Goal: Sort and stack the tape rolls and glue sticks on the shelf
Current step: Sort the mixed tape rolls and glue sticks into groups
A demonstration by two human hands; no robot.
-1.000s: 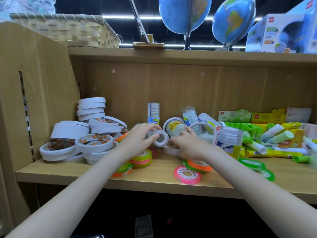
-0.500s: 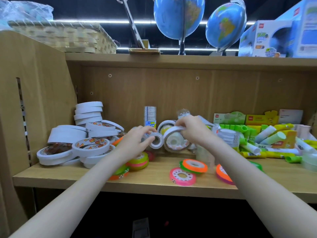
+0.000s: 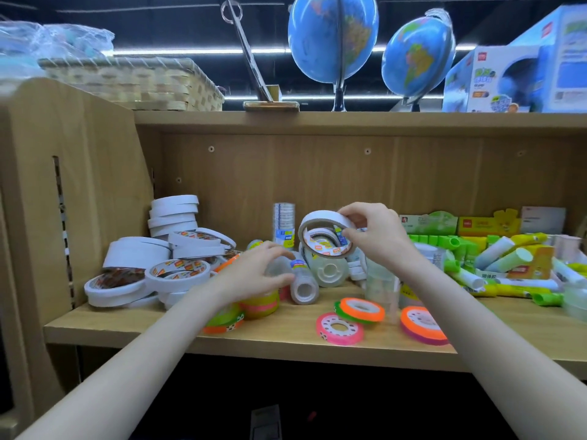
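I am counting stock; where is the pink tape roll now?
In the head view, the pink tape roll lies flat near the shelf's front edge, center, beside the orange-green roll.
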